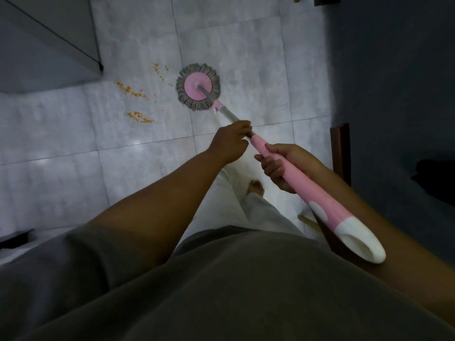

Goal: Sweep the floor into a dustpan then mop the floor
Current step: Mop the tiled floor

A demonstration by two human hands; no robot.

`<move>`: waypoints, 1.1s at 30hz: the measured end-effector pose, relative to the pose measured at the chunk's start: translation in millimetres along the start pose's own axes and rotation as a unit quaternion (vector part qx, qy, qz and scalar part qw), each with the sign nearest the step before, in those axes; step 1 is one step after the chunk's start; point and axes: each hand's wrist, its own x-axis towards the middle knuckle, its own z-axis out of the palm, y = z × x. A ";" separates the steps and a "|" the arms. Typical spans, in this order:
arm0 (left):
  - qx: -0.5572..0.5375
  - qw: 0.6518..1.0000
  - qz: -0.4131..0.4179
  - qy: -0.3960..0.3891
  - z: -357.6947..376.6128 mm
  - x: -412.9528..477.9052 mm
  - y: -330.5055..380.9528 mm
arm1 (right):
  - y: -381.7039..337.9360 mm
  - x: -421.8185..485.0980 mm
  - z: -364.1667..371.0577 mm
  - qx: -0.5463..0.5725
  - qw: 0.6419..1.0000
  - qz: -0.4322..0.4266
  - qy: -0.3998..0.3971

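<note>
A round mop head [197, 86], pink disc ringed by grey strands, rests flat on the pale tiled floor [246, 57]. Its handle [298, 185] runs from the head down to the right, grey metal near the head, then pink, ending in a white tip. My left hand [230, 142] grips the handle where grey meets pink. My right hand [283, 166] is wrapped around the pink part, lower down. Orange crumbs [138, 104] lie scattered on the tiles just left of the mop head, in a few small patches.
A grey cabinet or wall corner [49, 45] stands at the upper left. A dark wall [394, 82] and a brown wooden post [341, 148] run along the right. My bare foot [256, 188] stands on the floor below the hands. A dark object [14, 238] lies at the left edge.
</note>
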 end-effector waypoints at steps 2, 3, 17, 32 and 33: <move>-0.020 0.993 -0.049 0.104 3.2 8.0 3.0 | -2.6 1.7 3.0 0.007 1.000 -0.001 0.002; -0.026 0.987 -0.079 0.139 5.0 12.3 4.3 | -3.7 2.2 4.4 0.016 1.000 -0.001 0.001; -0.714 0.612 -0.341 -0.022 -0.7 60.9 -2.3 | -9.8 5.0 13.0 0.011 1.000 0.000 0.011; -0.842 0.469 -0.266 0.035 46.6 74.5 -2.4 | -15.6 17.7 -5.0 -0.005 1.000 -0.001 0.024; -0.846 0.464 -0.260 0.035 46.5 76.1 -1.9 | -18.1 19.1 -3.5 -0.015 0.999 -0.005 0.040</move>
